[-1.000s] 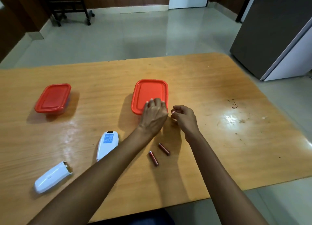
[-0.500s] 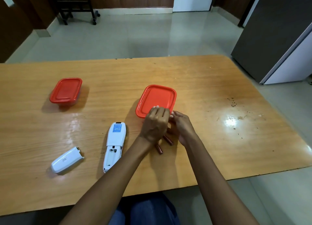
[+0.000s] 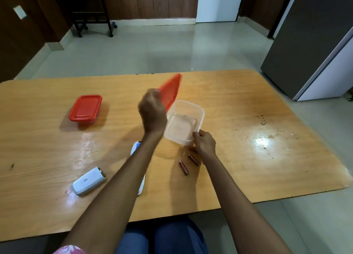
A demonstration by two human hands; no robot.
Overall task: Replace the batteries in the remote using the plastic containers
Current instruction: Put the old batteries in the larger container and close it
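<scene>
Okay: one surface (image 3: 248, 105), glossy wood-grain top with rounded corners, some dark specks on its right side. Two plastic containers, both rectangular with rounded corners. The clear container (image 3: 189, 110) sits mid-surface, open, looks empty. The closed container (image 3: 85, 108) is well apart to the left, its red lid on, contents not visible. One loose red lid (image 3: 171, 91), tilted up above the clear container's left rim, left hand (image 3: 152, 112) clamped on its lower edge; hand is motion-blurred. Right hand (image 3: 205, 144) has its fingers (image 3: 196, 134) pinched on the clear container's near corner. One white remote (image 3: 136, 148), mostly hidden under the left forearm. One white battery cover (image 3: 88, 181), smooth, lying near-left, apart from the remote. Two batteries (image 3: 183, 167), small reddish-brown cylinders, lying side by side on the surface just beside the right wrist, outside both containers.
</scene>
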